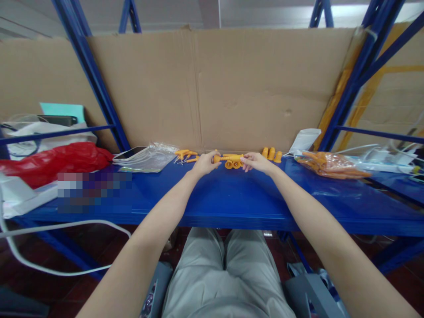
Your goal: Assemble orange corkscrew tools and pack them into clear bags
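Obscuring part of an orange piece, left fingers grasp it; whether right fingers grip, I cannot tell.

The trousers are pale grey with a faint greenish cast — plain, matte cloth, cut loose, softly creased across the thighs and gathered in curved folds toward the waist. The left forearm and right forearm are slim, uncovered, narrowing at the wrist; left hand and right hand — both ungloved, slender-fingered.
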The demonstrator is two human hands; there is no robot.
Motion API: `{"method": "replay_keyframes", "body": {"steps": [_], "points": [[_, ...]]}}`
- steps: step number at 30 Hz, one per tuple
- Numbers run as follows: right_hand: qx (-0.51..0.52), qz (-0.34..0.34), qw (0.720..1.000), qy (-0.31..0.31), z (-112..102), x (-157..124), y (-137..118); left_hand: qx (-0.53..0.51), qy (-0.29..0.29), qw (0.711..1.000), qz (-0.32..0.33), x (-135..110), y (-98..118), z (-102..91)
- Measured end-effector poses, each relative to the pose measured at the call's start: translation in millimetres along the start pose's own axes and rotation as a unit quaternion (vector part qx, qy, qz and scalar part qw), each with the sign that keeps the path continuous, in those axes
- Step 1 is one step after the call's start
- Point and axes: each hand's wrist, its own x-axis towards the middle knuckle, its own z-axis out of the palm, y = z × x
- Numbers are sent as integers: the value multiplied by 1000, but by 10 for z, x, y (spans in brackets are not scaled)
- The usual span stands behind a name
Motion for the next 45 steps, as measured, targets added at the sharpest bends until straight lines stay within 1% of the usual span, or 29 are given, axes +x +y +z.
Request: {"method": "replay_keyframes", "body": {"steps": [7,13,18,22,24,26,28,32,36,39,42,45], "points": [[-26,21,999,-9,-2,-29,-42,8,3,1000,5,-1,6,-3],[-26,41,999,-1,10,-80,-103,14,3,1000,16,4,-11,6],[-58,60,997,0,18,-83,-115,5,6,1000,22,6,-22,14],[-128,50,990,28,-32,-40,-69,8,5,1000,15,12,-36,22],[-189,39,980,42,-74,-15,-25,12,4,1000,11,11,-37,26],[-245,36,968,43,-115,8,28,15,2,1000,8,8,-33,29],[-284,45,958,23,-145,25,84,17,-1,1000,6,6,-30,24],[-330,46,942,-36,-161,33,158,43,1,999,-2,25,-60,-31],[-349,41,935,-51,-147,19,169,74,5,997,4,119,-131,-119],[-356,30,933,-51,-134,11,169,100,-22,994,31,244,-158,-151],[-356,21,933,-45,-127,3,173,136,-55,988,54,396,-139,-145],[-353,27,934,-39,-124,-11,168,156,-58,984,60,564,-94,-127]]}}
